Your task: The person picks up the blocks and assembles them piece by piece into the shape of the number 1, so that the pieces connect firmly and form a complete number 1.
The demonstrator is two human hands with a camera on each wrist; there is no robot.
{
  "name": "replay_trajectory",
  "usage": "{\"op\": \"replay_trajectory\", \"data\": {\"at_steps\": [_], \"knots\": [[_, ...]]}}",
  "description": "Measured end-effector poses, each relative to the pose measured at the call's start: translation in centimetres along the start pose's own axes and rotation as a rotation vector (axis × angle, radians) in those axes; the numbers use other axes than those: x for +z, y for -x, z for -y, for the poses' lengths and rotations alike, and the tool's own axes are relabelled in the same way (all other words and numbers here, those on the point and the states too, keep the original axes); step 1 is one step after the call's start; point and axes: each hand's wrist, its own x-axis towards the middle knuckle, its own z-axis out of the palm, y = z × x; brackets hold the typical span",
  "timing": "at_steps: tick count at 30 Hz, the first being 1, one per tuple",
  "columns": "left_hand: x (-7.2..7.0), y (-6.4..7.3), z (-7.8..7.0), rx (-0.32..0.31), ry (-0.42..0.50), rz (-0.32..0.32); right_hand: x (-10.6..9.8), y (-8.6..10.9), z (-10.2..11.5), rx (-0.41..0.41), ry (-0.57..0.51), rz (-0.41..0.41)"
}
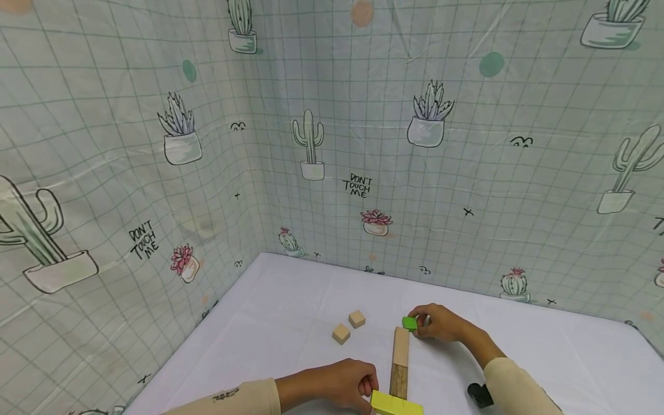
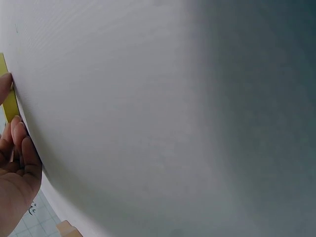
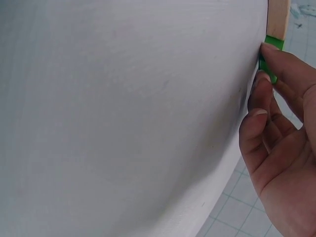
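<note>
My right hand (image 1: 440,323) pinches a small green block (image 1: 410,323) between thumb and fingertips, at the far end of a row of wooden blocks. In the right wrist view the green block (image 3: 270,61) meets the end of a pale wooden block (image 3: 277,19). The row runs toward me: a pale long block (image 1: 401,347), then a darker, grained wooden block (image 1: 399,380). Across its near end lies a long yellow block (image 1: 396,403). My left hand (image 1: 349,383) grips the left end of that yellow block, also seen at the edge of the left wrist view.
Two small plain wooden cubes, one nearer (image 1: 340,334) and one farther (image 1: 357,319), lie left of the row. A black object (image 1: 480,395) sits beside the right sleeve. Behind the white table (image 1: 290,305) hangs a cactus-print grid curtain (image 1: 332,144).
</note>
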Motion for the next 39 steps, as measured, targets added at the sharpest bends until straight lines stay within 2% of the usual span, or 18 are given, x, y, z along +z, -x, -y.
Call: {"op": "replay_trajectory", "data": {"at_steps": [16,23,26,39], "knots": [[0.05,-0.07,0.01,-0.014,0.016,0.006,0.17,-0.05,-0.65,-0.004,0.006,-0.011],[0.01,0.0,0.33,0.059,-0.005,-0.004,0.16,-0.01,-0.51,-0.036,0.001,-0.025],[0.01,0.04,0.34,0.065,-0.008,-0.004,0.13,0.02,-0.45,-0.036,-0.001,-0.023],[-0.02,0.18,0.18,0.028,0.015,0.004,0.1,-0.13,-0.58,-0.036,0.001,-0.015]]}}
